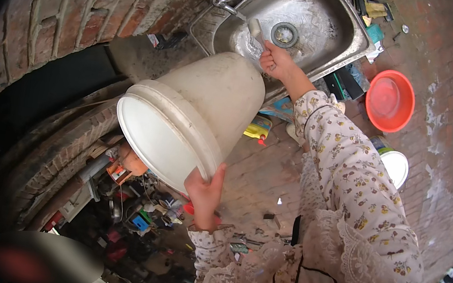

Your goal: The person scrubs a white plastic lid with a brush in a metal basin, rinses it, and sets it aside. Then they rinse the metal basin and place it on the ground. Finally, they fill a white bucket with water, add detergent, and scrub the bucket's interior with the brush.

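Note:
A large off-white plastic bucket (pixel 210 96) lies tilted on its side, its wide mouth facing down and left and its base resting toward the sink's near edge. My left hand (pixel 205 190) grips the rim, thumb on the outside. Over the steel sink (pixel 362 43), my right hand (pixel 275 60) is closed around the handle of a small pale brush (pixel 255 30). The brush head sits close to the tap's spout (pixel 225 6). Below it the basin looks wet and bright; whether water is running I cannot tell.
An orange-red basin (pixel 389 101) stands on the brick floor right of the sink, with a white-lidded tub (pixel 395 167) nearer. A yellow bottle (pixel 258 127) lies beside the bucket. Brick wall (pixel 54 7) rises at left; mixed clutter (pixel 140 222) covers the lower left.

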### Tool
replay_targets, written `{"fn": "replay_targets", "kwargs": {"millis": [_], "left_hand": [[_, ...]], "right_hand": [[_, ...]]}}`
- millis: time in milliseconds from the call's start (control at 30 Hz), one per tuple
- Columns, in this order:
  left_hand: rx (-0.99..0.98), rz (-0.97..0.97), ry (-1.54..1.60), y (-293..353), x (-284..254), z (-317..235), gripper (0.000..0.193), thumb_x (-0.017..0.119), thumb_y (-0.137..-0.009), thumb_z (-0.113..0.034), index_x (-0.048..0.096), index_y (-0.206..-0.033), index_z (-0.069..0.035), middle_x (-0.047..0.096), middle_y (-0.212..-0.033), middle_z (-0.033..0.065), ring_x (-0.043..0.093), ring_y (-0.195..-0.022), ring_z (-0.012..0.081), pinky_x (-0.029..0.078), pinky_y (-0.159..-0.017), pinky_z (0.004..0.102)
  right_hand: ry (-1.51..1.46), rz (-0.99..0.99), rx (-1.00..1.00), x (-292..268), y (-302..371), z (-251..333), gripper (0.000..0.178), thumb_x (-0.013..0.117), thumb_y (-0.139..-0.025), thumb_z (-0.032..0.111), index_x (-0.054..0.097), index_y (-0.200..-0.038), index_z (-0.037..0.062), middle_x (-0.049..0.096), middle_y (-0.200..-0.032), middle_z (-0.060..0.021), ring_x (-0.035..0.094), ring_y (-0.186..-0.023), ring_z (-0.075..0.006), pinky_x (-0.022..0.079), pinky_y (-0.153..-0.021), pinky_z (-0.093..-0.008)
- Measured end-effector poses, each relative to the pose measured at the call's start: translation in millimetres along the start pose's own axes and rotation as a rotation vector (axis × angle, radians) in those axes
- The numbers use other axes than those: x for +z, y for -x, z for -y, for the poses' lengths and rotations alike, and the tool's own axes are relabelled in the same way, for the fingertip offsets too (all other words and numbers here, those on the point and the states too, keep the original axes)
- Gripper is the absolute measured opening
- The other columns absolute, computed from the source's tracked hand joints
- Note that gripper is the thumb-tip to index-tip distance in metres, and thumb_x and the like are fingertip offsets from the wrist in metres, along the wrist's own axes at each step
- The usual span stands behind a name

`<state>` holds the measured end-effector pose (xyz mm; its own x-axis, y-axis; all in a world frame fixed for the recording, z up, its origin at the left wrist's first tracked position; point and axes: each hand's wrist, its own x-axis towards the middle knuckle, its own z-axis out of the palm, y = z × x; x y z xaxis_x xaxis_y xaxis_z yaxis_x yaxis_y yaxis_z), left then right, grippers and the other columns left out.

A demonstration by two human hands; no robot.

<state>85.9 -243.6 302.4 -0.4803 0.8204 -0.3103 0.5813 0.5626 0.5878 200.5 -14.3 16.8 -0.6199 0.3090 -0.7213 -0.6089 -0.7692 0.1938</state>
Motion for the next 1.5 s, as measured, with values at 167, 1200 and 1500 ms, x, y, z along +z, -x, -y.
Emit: {"fn": "replay_targets", "kwargs": {"millis": [167, 1200, 1500], "left_hand": [[-0.138, 0.263, 0.071, -19, 3, -33, 0.035, 0.065, -0.077, -0.003, 0.056, -0.110, 0.005, 0.063, -0.099, 0.0157, 0.059, -0.090, 0.0206, 0.045, -0.081, 0.0327], [-0.287, -0.207, 0.487, -79, 12, -66, 0.051, 0.056, -0.091, -0.035, 0.045, -0.121, 0.005, 0.056, -0.110, 0.0154, 0.057, -0.095, 0.0221, 0.048, -0.082, 0.0335], [-0.243, -0.088, 0.442, -73, 14, -64, 0.042, 0.056, -0.091, -0.021, 0.046, -0.123, 0.005, 0.057, -0.113, 0.0130, 0.055, -0.099, 0.0205, 0.044, -0.087, 0.0312]], "right_hand": [[-0.338, 0.146, 0.194, 35, -13, 11, 0.032, 0.043, -0.097, 0.030, 0.034, -0.073, 0.0103, 0.039, -0.061, 0.0015, 0.034, -0.044, -0.0055, 0.026, -0.033, -0.0173], [1.233, -0.010, -0.538, 56, 237, -119, 0.034, 0.054, -0.090, 0.014, 0.056, -0.124, 0.0131, 0.067, -0.088, -0.0143, 0.063, -0.068, -0.0157, 0.047, -0.064, -0.0268], [1.212, 0.030, -0.606, 79, 212, -112, 0.032, 0.055, -0.089, 0.017, 0.059, -0.120, 0.0144, 0.064, -0.081, -0.0181, 0.056, -0.060, -0.0176, 0.045, -0.060, -0.0288]]}}
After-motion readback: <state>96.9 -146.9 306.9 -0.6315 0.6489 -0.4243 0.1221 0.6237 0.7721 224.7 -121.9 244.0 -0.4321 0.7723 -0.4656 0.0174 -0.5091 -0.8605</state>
